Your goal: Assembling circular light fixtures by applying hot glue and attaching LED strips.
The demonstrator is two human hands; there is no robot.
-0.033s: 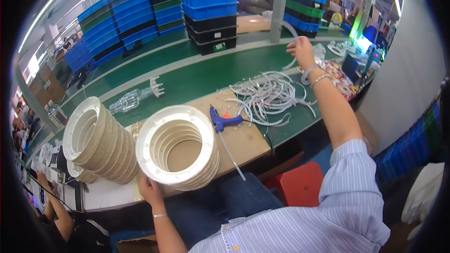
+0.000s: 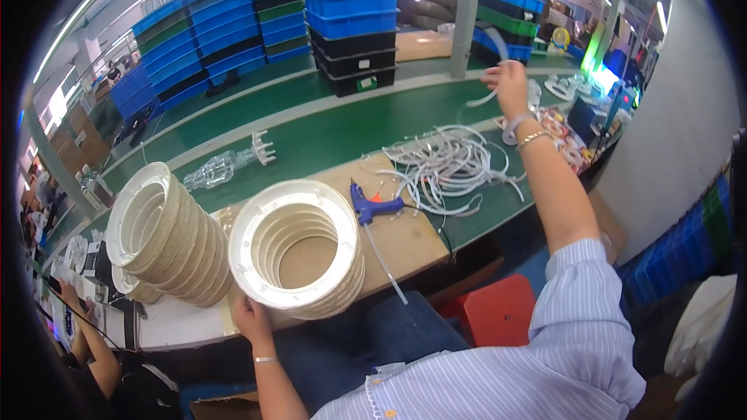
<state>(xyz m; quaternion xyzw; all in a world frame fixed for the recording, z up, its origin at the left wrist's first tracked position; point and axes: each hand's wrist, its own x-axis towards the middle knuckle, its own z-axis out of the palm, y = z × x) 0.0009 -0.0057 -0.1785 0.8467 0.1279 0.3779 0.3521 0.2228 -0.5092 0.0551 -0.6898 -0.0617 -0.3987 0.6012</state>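
High at the right, my right hand (image 2: 508, 84) is closed on a white flexible strip (image 2: 498, 40); one end arcs up past the fingers, the other hangs down below them. A tangled heap of similar white strips (image 2: 445, 169) lies on the table beneath. My left hand (image 2: 249, 317), its fingers curled, is beside the near lower side of a stack of cream ribbed rings (image 2: 294, 295), hollow in the middle. Whatever its fingertips hold is hidden. Between that stack and the heap lies a blue glue gun (image 2: 372, 202) with a pale glue stick (image 2: 383, 260) trailing from it.
Another cream ribbed stack (image 2: 167, 233) leans at the left. Behind it lies a clear plastic part with white prongs (image 2: 226, 167) on the green bench (image 2: 311, 128). Blue and black crates (image 2: 350, 23) stand at the back. A red stool (image 2: 498, 311) is below right. A co-worker's arm (image 2: 97, 342) shows at far left.
My right hand shifts slightly right with the strip, whose upper end now curves higher. My left hand stays by the stack. The whole view moves a little.
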